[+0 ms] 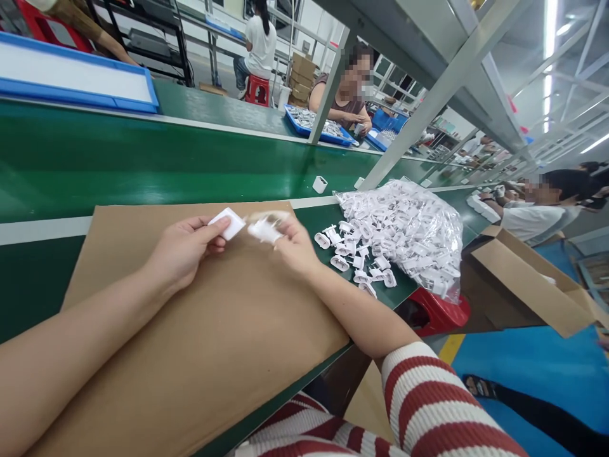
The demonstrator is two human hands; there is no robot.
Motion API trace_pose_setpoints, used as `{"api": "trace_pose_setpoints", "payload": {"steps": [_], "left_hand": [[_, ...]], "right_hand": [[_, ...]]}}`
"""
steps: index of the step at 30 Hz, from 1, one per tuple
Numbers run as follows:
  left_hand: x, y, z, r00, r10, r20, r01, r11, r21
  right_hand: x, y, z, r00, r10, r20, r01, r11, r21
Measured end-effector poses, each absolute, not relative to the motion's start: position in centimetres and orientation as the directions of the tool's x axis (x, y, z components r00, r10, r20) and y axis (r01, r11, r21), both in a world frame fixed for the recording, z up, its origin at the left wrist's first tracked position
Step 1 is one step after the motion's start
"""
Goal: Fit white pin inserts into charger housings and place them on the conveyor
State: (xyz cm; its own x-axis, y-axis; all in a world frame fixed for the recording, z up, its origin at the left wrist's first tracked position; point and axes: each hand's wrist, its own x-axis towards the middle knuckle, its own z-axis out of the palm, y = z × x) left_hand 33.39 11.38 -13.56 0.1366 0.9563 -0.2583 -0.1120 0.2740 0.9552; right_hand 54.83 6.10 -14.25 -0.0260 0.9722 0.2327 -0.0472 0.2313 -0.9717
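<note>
My left hand point(190, 244) is closed on a white square plastic housing point(227, 225), pinched between thumb and fingers. Close by on its right, my right hand point(294, 246) grips a small white plug piece point(264, 230), smeared by motion. The two parts are near each other, with a narrow gap between them. Both hands are above a brown cardboard sheet point(209, 355). Right of my right hand, several loose white plug pieces point(352, 251) lie beside a clear plastic bag point(404, 231) full of similar pieces.
A green conveyor belt point(190, 162) runs behind the cardboard, carrying a white housing point(320, 184). A blue-rimmed tray point(155, 95) lies at the far left. Opposite, a person works by a blue tray of parts point(290, 117). An open carton point(533, 279) and red stool point(442, 314) stand right.
</note>
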Motion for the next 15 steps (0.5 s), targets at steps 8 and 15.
{"api": "trace_pose_setpoints", "payload": {"steps": [8, 15], "left_hand": [[32.8, 11.6, -13.7, 0.088, 0.960, -0.266, -0.099, 0.274, 0.957], [33.0, 10.2, -13.7, 0.206, 0.977, -0.046, 0.482, -0.060, 0.874]], "right_hand": [[54.3, 5.8, -14.5, 0.276, 0.930, 0.242, 0.023, 0.245, -0.969], [54.6, 7.1, -15.8, 0.187, 0.947, 0.263, 0.089, 0.250, -0.964]]}}
